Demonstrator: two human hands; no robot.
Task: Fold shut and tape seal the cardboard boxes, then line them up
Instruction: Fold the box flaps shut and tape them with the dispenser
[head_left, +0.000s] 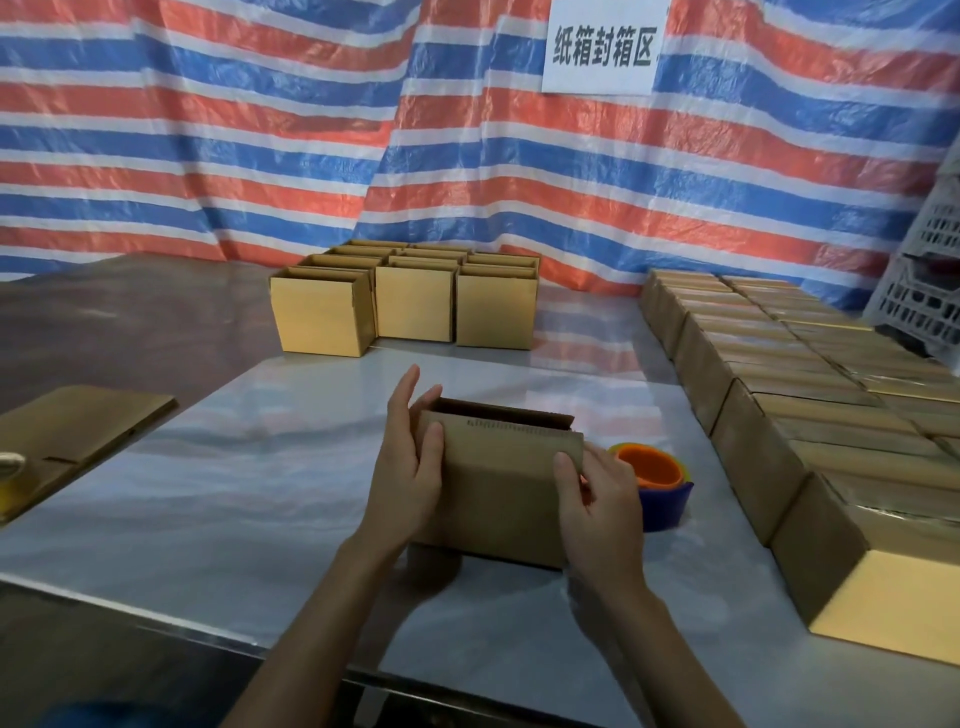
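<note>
Hands on an open box (498, 483).
Left hand (410, 467) flat, fingers straight; right hand (597, 499) pinches its right edge; far sign (602, 47) reads 纸箱封箱区.

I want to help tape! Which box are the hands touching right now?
The box nearest the camera, between the left hand and right hand, its top not yet closed. The back group and right-side rows stand untouched.

Two bare forearms, bare left hand (410, 483), bare right hand (597, 514), long slim fingers (408, 389)
</note>
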